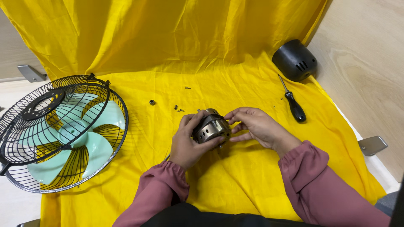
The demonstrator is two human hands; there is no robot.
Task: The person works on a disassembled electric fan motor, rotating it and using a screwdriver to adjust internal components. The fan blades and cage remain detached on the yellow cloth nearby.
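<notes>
At centre frame, over the yellow cloth, the left hand grips the metal fan motor, fingers closed round its casing. Right hand pinches its far side. Judged step: motor inspection mid-disassembly; next move likely needs the screwdriver, lying right.

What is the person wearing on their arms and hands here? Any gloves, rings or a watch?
Both arms are covered by long, loose sleeves in a dusty rose-pink fabric, each gathered into an elastic cuff at the wrist. The left hand and right hand are bare: no gloves, and no rings or watch that I can make out. A dark garment shows at the bottom edge between the arms.
</notes>
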